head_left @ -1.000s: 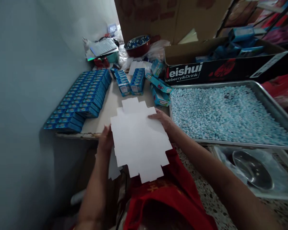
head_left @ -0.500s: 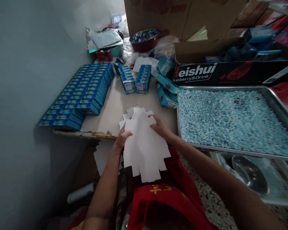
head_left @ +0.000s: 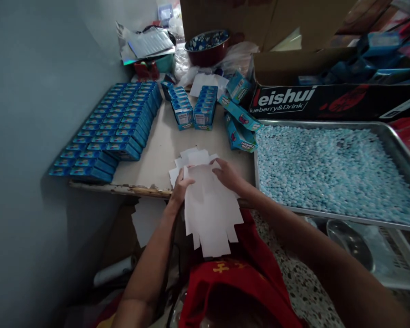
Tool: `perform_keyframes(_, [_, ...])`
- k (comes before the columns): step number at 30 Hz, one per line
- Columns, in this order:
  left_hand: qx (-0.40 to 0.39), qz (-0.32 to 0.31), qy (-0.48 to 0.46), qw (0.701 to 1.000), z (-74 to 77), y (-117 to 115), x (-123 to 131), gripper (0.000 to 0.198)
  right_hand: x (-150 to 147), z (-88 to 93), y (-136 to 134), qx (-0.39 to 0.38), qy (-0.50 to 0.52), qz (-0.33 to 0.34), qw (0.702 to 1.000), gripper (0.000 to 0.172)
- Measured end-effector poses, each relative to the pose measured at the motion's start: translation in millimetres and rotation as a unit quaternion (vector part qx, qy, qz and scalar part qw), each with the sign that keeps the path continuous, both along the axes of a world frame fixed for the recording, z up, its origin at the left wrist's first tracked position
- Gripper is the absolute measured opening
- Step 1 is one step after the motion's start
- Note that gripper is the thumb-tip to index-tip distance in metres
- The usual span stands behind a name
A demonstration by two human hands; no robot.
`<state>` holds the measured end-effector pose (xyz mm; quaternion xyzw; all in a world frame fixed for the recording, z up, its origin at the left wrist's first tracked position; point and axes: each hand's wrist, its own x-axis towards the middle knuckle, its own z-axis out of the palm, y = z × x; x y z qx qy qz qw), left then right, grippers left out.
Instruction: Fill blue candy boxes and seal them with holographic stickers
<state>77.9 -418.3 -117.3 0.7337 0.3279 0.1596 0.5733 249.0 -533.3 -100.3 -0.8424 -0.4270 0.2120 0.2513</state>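
Observation:
Between my hands is a white die-cut cardboard blank (head_left: 213,209) with notched flaps, its plain side facing up. My left hand (head_left: 181,186) grips its upper left edge, thumb on top. My right hand (head_left: 227,175) pinches the upper right corner, and the flaps there are bent up a little. Under and beyond it, more white blanks (head_left: 194,156) lie on the table near the front edge. The blank's lower part hangs past the table edge over a red apron (head_left: 232,282). The fingers beneath the cardboard are hidden.
Rows of filled blue boxes (head_left: 109,123) stand at the left. Two short rows of blue boxes (head_left: 205,107) and loose open boxes (head_left: 241,132) lie farther back. At right, a metal tray (head_left: 314,212) holds pale blue candies, before a black carton (head_left: 331,102).
The blank in my hands has its upper flaps folded up more and sits slightly farther right. My left hand has shifted a little right and up along its edge.

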Motion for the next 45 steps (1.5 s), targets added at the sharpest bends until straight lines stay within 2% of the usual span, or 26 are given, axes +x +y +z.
perform_keyframes(3, [-0.047, 0.048, -0.05, 0.996, -3.2, 4.1, 14.4, 0.069, 6.1, 4.2, 17.0, -0.02, -0.064, 0.023, 0.998, 0.037])
perform_keyframes(5, [-0.013, 0.092, -0.056, 0.994, -3.4, 8.2, 24.4, 0.08, 8.0, 5.4, 26.2, -0.051, -0.083, 0.034, 0.995, 0.037])
perform_keyframes(7, [0.038, 0.121, -0.051, 0.991, -2.1, 11.6, 31.3, 0.081, 7.9, 4.7, 30.8, -0.07, -0.092, 0.032, 0.993, 0.036])
perform_keyframes(8, [0.067, 0.125, -0.046, 0.989, -1.2, 12.8, 33.4, 0.074, 6.9, 4.3, 31.4, -0.074, -0.098, 0.025, 0.992, 0.036])
perform_keyframes(10, [0.119, 0.125, -0.026, 0.985, 0.5, 13.4, 36.2, 0.045, 3.3, 4.7, 30.5, -0.084, -0.114, 0.011, 0.99, 0.036])
perform_keyframes(12, [0.14, 0.137, -0.006, 0.981, 1.5, 12.1, 38.3, 0.02, -1.9, 7.7, 28.7, -0.088, -0.122, 0.004, 0.989, 0.035])
perform_keyframes(17, [0.096, 0.185, -0.017, 0.978, 2.0, 5.6, 44.9, 0.02, -11.1, 16.5, 24.6, -0.086, -0.121, 0.015, 0.989, 0.033])
perform_keyframes(22, [0.086, 0.176, -0.012, 0.98, 4.9, 9.4, 49.0, 0.019, -6.5, 11.8, 17.9, -0.061, -0.098, 0.019, 0.993, 0.031])
perform_keyframes(26, [0.073, 0.158, 0.004, 0.985, 10.3, 16.4, 49.4, 0.016, 2.0, 8.8, 17.2, -0.041, -0.08, 0.019, 0.996, 0.038])
perform_keyframes(32, [0.044, 0.166, 0.013, 0.985, 19.3, 12.4, 45.8, 0.022, 2.7, 17.5, 21.2, -0.053, -0.089, -0.001, 0.995, 0.037])
perform_keyframes(37, [0.141, 0.167, 0.071, 0.973, 19.5, 10.9, 48.6, 0.028, -6.6, 22.1, 24.4, -0.074, -0.102, 0.0, 0.992, 0.035])
perform_keyframes(40, [0.158, 0.17, 0.095, 0.968, 17.5, 13.0, 50.8, 0.011, -3.9, 15.6, 22.6, -0.039, -0.078, -0.022, 0.996, 0.036])
perform_keyframes(41, [0.154, 0.166, 0.097, 0.969, 16.8, 13.8, 50.8, 0.004, -1.0, 12.7, 21.5, -0.021, -0.066, -0.03, 0.997, 0.041])
perform_keyframes(43, [0.146, 0.135, 0.104, 0.974, 15.8, 15.9, 50.0, 0.01, 7.4, 7.6, 19.3, 0.005, -0.033, -0.032, 0.999, 0.052])
perform_keyframes(45, [0.152, 0.086, 0.135, 0.975, 16.2, 19.6, 49.1, 0.017, 17.2, 5.9, 18.5, 0.004, 0.004, -0.01, 1.0, 0.052])
